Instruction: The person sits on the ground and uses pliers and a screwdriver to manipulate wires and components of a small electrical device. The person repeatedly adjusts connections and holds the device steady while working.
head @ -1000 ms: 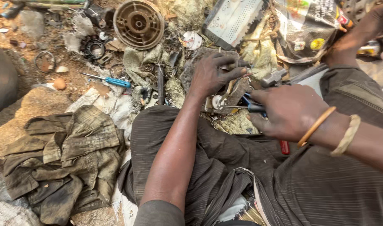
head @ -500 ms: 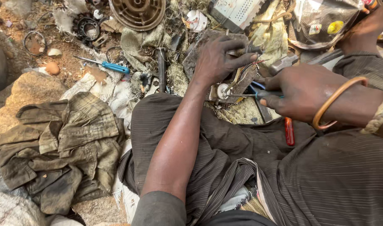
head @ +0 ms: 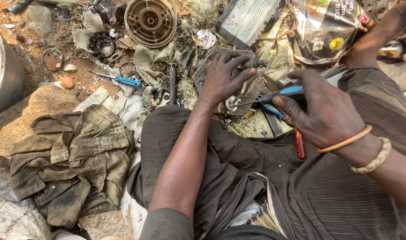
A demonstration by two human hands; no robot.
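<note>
A small metal part (head: 245,91) is pressed against the ground by the left hand (head: 223,78), whose fingers are spread over it and curled down at the tips, so that the part is pinned in front of the person's lap, between the two knees. A blue-handled tool (head: 280,94) is held by the right hand (head: 323,111), the fingers closed firmly round the handle; its tip is laid against the part, just beside the left thumb.

Compared with a second ago, the right hand is seen higher and nearer the part, and the tool has been brought from below to the part's right edge. The left hand has kept its place on the part. By this it is judged that the work on the part is under way, with the tool now engaged rather than merely carried.

A red-handled tool (head: 300,144) lies on the striped cloth of the lap, under the right wrist. A blue-handled screwdriver (head: 118,80) lies apart on the dirt, and a crumpled rag (head: 74,160) is spread to the left.
</note>
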